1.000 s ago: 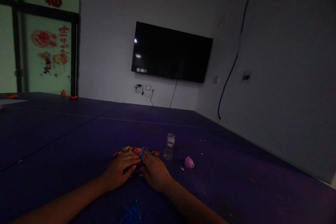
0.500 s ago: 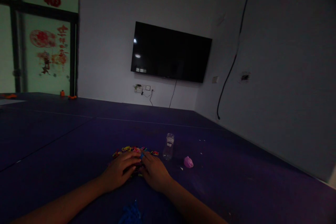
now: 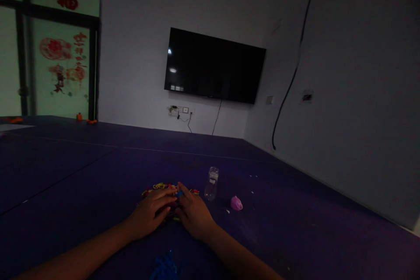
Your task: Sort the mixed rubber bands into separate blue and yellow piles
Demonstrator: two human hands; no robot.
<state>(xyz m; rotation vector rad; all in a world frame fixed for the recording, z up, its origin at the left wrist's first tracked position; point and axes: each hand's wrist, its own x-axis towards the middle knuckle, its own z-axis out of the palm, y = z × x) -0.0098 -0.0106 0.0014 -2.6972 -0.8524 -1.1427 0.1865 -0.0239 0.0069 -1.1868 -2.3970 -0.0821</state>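
Note:
My left hand lies over a pile of small coloured bands, which look like hair ties, in yellow, red, pink and other colours. Its fingers are stretched forward and its thumb is apart from them. On the pile's right side, my right hand has its index finger raised and the other fingers apart. Between both sets of fingertips a bit of blue band shows; I cannot tell whether either hand pinches it. The hands cover much of the pile. Nearer to me lies a separate blue heap of bands, cut by the frame's lower edge.
A clear bottle stands uncapped to the right of the hands, with a pink cap beside it. Small white scraps dot the purple table. Orange objects sit at the far left edge. A television hangs on the wall.
My right index finger has lifted and stretched forward, showing more of the blue band. The left hand has barely moved. The whole view has shifted slightly.

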